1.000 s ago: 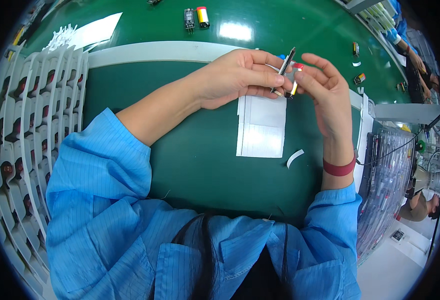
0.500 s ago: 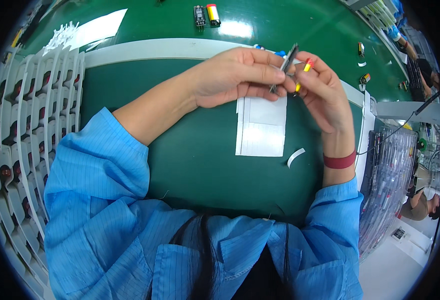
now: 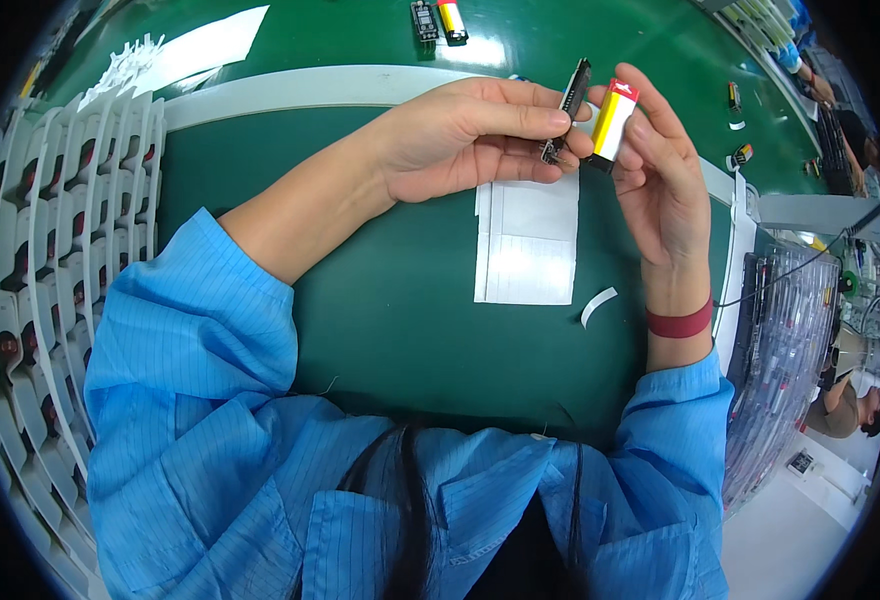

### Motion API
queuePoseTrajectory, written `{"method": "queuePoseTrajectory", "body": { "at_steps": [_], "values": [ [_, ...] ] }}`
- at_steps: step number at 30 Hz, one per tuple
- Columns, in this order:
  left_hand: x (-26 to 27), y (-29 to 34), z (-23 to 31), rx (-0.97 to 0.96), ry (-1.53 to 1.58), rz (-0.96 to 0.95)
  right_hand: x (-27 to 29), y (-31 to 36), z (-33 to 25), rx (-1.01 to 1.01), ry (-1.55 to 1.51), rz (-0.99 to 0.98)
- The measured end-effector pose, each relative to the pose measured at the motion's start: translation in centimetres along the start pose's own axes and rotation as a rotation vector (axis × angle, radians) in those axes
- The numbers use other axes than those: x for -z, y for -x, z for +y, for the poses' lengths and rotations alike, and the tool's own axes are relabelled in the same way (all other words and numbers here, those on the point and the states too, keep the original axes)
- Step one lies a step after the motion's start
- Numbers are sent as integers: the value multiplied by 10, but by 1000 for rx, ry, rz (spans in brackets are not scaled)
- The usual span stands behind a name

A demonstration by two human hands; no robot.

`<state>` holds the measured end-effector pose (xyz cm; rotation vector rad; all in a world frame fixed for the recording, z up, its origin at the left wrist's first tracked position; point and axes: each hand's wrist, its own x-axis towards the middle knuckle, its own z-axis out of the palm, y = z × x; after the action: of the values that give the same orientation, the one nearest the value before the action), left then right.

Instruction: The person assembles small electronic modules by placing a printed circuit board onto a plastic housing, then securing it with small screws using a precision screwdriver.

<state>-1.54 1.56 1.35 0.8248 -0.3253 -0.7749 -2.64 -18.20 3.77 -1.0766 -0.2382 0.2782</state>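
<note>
My left hand (image 3: 480, 138) pinches a small dark circuit board (image 3: 566, 110), seen almost edge-on with pins at its lower end. In my right hand (image 3: 668, 165) is a small block-shaped battery (image 3: 612, 125) with a red top, white and yellow sides and a dark lower end. The board and battery are held side by side; fingers hide whether anything joins them. Below my hands lies a white sheet (image 3: 527, 245) on the green mat (image 3: 390, 290). A short curved white strip (image 3: 598, 306) rests to its right.
Beyond a white ledge (image 3: 290, 92), another circuit board (image 3: 424, 22) and battery (image 3: 452, 20) lie together. A white sheet with cut strips (image 3: 195, 55) is at far left. White trays (image 3: 70, 250) stand left; clear plastic trays (image 3: 785, 350) stand right. Other people are at the far right.
The battery in my right hand has turned so its broad face shows, and it stands a little farther from the board. My left hand keeps hold of the board.
</note>
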Motion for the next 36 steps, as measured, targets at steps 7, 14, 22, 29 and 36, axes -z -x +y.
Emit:
{"method": "queuePoseTrajectory", "body": {
  "at_steps": [7, 14, 22, 29, 36],
  "values": [
    [-8, 2, -4, 58, 21, -37, 13, 2, -6, -42, 121, -105],
    [-17, 6, -4, 47, -48, 56, 4, 4, -24, -109, 310, -191],
    [-12, 1, -3, 69, -25, 26, 24, -2, -22, -200, 95, -302],
    [-17, 0, -11, 27, -157, 164, 1, -2, -17, -62, 530, 20],
    [-19, 0, -16, -13, -205, 222, -9, 2, -17, 3, 691, 110]
  ]
}}
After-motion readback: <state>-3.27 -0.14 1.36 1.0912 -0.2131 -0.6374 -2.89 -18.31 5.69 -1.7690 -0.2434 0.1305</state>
